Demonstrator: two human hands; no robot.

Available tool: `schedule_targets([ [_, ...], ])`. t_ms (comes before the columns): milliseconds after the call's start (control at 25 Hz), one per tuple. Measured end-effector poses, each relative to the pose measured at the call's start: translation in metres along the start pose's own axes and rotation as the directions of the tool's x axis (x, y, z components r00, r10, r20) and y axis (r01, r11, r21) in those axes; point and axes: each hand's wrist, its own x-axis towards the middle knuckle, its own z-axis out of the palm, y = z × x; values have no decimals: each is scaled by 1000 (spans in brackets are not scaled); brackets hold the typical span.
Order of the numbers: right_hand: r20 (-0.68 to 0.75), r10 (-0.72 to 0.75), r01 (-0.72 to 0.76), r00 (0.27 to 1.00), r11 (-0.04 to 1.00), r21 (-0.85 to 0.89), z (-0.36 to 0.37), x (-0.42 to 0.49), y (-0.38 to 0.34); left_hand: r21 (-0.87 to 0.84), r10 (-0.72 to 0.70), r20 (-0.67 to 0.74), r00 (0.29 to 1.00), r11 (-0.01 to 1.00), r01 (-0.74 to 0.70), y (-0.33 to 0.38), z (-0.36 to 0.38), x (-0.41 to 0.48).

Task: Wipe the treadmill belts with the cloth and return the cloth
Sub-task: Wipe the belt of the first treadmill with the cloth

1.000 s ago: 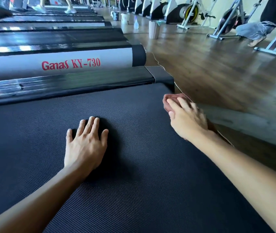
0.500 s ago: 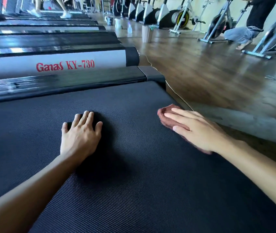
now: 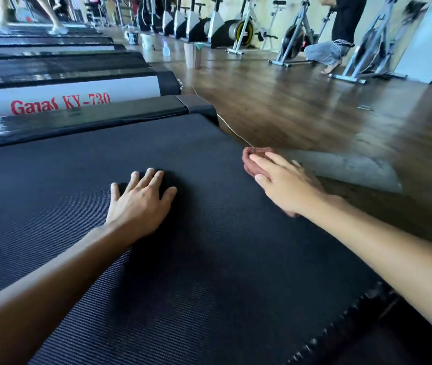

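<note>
right hand [image 3: 288,185] flat on the cloth [image 3: 252,164], fingers straight and close together, pressing down and not curled round it; a little blurred at the knuckles. cloth reddish-brown and bunched, showing past the fingertips and again under the heel of the hand, lying on the treadmill belt [image 3: 209,272] right at the belt's right-hand edge. left hand [image 3: 141,204] spread palm-down near the middle of the same belt, fingers straight and slightly fanned, holding nothing, well apart from the cloth. both forearms bare, reaching in over the near part of the belt.

just beyond the belt's far edge, a dark glossy side rail [image 3: 77,122] with a greyish end cap. past that rail, a neighbouring treadmill [image 3: 64,101] with red lettering "ganas ky-730" on a pale strip, then more treadmills in a row farther off. on the farthest one in view, a pair of legs in light shoes [image 3: 58,29], blurred.

to the right of the belt, wooden floor [image 3: 315,114], with a thin pale cable [image 3: 233,133] running along it close to the belt's corner. farther from the belt across the floor, a spray bottle [image 3: 166,50], a wooden bin [image 3: 192,56] and a white bucket [image 3: 147,40], then a line of exercise bikes [image 3: 241,30] with a crouching person [image 3: 328,51] among them.
</note>
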Motion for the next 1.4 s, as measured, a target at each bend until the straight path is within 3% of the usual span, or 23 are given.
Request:
schedule_targets([
  [120, -4, -250, 250, 968, 968, -10, -1, -48, 2, -12, 98, 24, 995, 995, -98, 39, 4, -36],
  [160, 23, -260, 259, 965, 965, 35, -7, -50, 9, -17, 114, 34, 993, 993, -113, 45, 3, -46],
  [240, 51, -107, 103, 993, 992, 70, -16, -51, 23, -31, 124, 48, 991, 992, -123, 48, -1, -65],
  [320, 48, 3, -3, 999, 1000, 3, -13, -70, 29, -44, 124, 56, 991, 992, -122, 45, -3, -81],
  [480, 66, -203, 200, 977, 979, 46, -7, -111, 30, -51, 120, 51, 991, 992, -117, 38, -6, -97],
  [560, 77, -7, 0, 997, 996, 93, -21, -105, 41, -74, 116, 52, 992, 991, -112, 38, -9, -106],
  [640, 38, 150, -150, 988, 989, 1, -23, -118, 32, -72, 117, 59, 991, 991, -112, 34, -11, -115],
  [720, -23, -72, 70, 997, 995, -68, -9, -149, 11, -66, 123, 53, 991, 991, -119, 30, -11, -121],
  [800, -20, -270, 270, 963, 963, 10, -13, -159, 3, -69, 123, 52, 991, 990, -119, 29, -12, -122],
  [840, 18, -211, 211, 977, 977, 41, -17, -151, 8, -67, 120, 53, 991, 991, -117, 29, -12, -123],
  [920, 39, 95, -97, 995, 993, 60, -25, -130, 20, -57, 113, 55, 992, 992, -110, 27, -13, -128],
  [960, 30, 181, -181, 983, 983, 10, -24, -131, 15, -53, 112, 58, 992, 993, -109, 25, -13, -130],
  [1000, -11, 168, -169, 986, 985, -41, -19, -138, 6, -51, 113, 58, 992, 993, -110, 24, -14, -132],
  [1080, -121, -140, 135, 983, 990, -51, -6, -166, -21, -42, 118, 48, 992, 992, -116, 22, -14, -135],
  [1160, -78, -382, 388, 921, 918, 78, -7, -173, -24, -20, 128, 33, 991, 992, -127, 22, -14, -137],
  [1200, -29, -373, 373, 928, 919, 125, -12, -161, -19, -12, 127, 31, 991, 992, -126, 22, -15, -138],
  [1320, -24, -14, 14, 1000, 1000, 11, -16, -124, -18, -31, 95, 53, 994, 995, -93, 15, -20, -146],
  [1360, -25, 7, -7, 1000, 1000, -14, -13, -125, -30, -42, 85, 58, 995, 996, -82, 13, -22, -149],
  [1400, -20, -66, 66, 998, 998, -1, -8, -134, -45, -49, 80, 60, 995, 996, -77, 11, -23, -151],
])
